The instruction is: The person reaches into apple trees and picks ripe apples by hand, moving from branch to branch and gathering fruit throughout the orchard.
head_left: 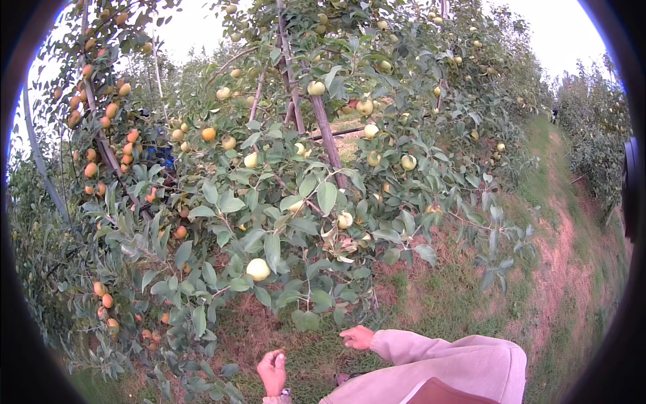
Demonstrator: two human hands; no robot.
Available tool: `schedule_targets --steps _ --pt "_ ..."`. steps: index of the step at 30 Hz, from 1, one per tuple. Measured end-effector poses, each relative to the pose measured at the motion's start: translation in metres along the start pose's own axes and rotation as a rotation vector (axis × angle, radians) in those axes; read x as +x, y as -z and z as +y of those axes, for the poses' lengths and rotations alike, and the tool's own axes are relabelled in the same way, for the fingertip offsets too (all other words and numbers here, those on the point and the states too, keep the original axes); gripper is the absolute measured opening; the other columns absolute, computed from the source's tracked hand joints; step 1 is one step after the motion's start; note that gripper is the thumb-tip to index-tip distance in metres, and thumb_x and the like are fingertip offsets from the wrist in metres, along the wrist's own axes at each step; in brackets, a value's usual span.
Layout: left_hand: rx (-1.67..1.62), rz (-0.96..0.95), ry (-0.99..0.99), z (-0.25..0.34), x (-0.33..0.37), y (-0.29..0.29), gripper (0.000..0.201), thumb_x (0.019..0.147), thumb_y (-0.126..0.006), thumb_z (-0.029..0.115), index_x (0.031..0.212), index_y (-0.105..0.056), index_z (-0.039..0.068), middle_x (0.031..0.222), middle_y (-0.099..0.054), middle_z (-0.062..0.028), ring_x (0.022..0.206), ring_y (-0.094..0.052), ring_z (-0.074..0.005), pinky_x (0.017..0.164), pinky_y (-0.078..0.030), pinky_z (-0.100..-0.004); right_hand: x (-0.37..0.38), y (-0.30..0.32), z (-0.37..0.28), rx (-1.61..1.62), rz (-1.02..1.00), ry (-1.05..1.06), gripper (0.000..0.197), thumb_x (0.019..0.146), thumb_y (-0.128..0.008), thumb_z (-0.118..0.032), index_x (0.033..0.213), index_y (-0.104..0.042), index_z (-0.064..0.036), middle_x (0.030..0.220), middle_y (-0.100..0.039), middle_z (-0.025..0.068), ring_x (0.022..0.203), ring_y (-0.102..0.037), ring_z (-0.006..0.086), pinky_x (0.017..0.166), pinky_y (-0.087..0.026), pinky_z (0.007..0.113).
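My left hand (pixel 272 372) is raised at the lower middle, its fingers curled in and the thumb against them; nothing shows in it. A band circles that wrist. To its right, my right hand (pixel 357 337) reaches leftward out of a pale sleeve (pixel 410 345), index finger stretched out and the others loosely bent, holding nothing I can see. Both hands are below the leafy apple branches and touch no fruit. Nearest above them hangs a pale yellow-green apple (pixel 258 269). Higher up is another pale apple (pixel 344 220), beside some withered leaves (pixel 336 244).
Orange-red apples (pixel 111 110) crowd the tree at left. Wooden poles (pixel 328 138) stand within the middle branches. A low branch (pixel 494 249) juts to the right. Beyond it, a grassy lane (pixel 558 222) runs between tree rows. A dark object (pixel 630 188) edges in at far right.
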State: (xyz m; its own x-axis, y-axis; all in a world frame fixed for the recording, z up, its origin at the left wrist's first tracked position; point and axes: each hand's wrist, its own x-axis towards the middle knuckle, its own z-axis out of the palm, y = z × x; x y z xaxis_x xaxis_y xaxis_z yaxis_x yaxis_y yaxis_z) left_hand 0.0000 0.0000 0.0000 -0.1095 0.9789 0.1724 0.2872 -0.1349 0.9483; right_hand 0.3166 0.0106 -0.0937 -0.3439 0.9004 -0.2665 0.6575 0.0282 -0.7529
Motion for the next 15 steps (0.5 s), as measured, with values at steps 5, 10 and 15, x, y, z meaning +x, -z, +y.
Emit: schedule_targets --steps 5,10,15 --pt "-0.005 0.175 -0.13 0.065 0.07 -0.017 0.017 0.086 -0.059 -0.001 0.101 -0.066 -0.002 0.091 -0.064 -0.0071 0.081 -0.061 -0.0131 0.074 -0.05 -0.0271 0.01 0.028 -0.006 -0.003 0.079 -0.023 0.048 0.084 -0.066 -0.014 0.13 -0.057 -0.0039 0.108 -0.071 0.0134 0.102 -0.068 0.0295 0.091 -0.052 0.036" --pt "0.069 0.251 -0.369 0.116 0.159 0.015 0.032 0.084 -0.059 -0.003 0.116 -0.06 -0.001 0.108 -0.064 -0.0109 0.09 -0.064 -0.0188 0.082 -0.052 -0.0326 0.037 0.0 -0.029 -0.036 -0.059 0.05 0.044 0.084 -0.067 -0.016 0.127 -0.059 -0.0052 0.105 -0.071 0.0123 0.098 -0.069 0.0289 0.087 -0.052 0.036" --pt "0.168 0.314 -0.494 0.096 0.224 0.068 0.033 0.088 -0.059 0.001 0.121 -0.058 -0.001 0.107 -0.067 -0.0121 0.074 -0.065 -0.0152 0.065 -0.053 -0.0275 0.075 -0.004 -0.078 0.0 -0.165 0.121 0.046 0.083 -0.068 -0.016 0.128 -0.059 -0.0073 0.105 -0.071 0.0126 0.097 -0.068 0.0296 0.088 -0.052 0.037"
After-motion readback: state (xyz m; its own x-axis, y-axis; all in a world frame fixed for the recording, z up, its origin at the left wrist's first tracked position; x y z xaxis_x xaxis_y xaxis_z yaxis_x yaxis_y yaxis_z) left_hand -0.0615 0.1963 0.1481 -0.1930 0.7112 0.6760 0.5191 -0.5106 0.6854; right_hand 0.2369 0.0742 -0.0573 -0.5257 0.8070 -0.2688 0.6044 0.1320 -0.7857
